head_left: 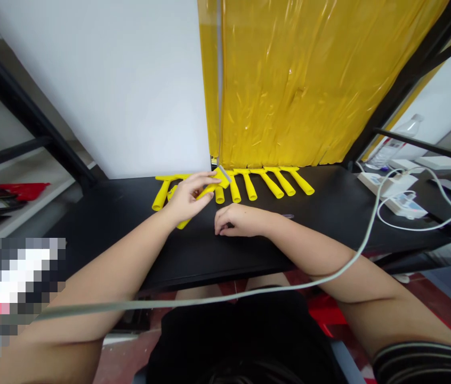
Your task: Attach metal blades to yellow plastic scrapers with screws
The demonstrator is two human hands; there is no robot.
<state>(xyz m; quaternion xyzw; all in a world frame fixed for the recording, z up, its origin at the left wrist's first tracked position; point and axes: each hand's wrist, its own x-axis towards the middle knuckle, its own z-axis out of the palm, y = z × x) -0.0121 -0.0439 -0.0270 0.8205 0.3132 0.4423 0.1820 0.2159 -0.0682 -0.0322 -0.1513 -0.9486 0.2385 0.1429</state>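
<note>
My left hand (188, 196) is closed around a yellow scraper (222, 177) with a pale strip along its head. The scraper's handle runs down under my palm and its end shows below. To the right, my right hand (241, 220) rests on the black table (217, 256) with its fingers curled in, and nothing shows in them. Behind both hands stretches a row of several yellow T-shaped handles (272, 185), their open round ends facing me. Another yellow handle (161, 194) lies left of my left hand, and one beside it is partly covered.
A white panel (129, 85) and a yellow plastic sheet (289, 85) stand behind the table. White power strips (399, 200) with cables lie at the right, near a clear bottle (395, 141). A pale cable (249, 292) crosses in front of my arms. A small clear item (288, 216) lies behind my right wrist.
</note>
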